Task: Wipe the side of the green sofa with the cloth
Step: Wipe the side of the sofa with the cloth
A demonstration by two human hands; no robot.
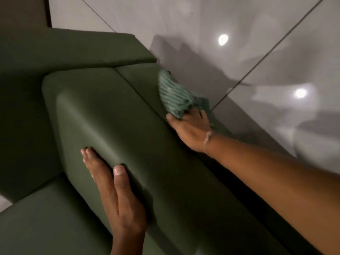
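Observation:
I look down on the green sofa [103, 107] from above its armrest. My right hand [191, 129] reaches over the armrest's outer edge and is shut on a teal striped cloth [174, 92], which lies pressed against the sofa's outer side panel. My left hand [114, 190] rests flat on top of the armrest near its inner edge, fingers spread, holding nothing. A thin bracelet sits on my right wrist.
Glossy grey floor tiles [257, 43] with dark grout lines lie to the right of the sofa, showing two bright light reflections. The sofa's backrest [73, 48] runs across the upper left, and the seat cushion [46, 218] is at the lower left.

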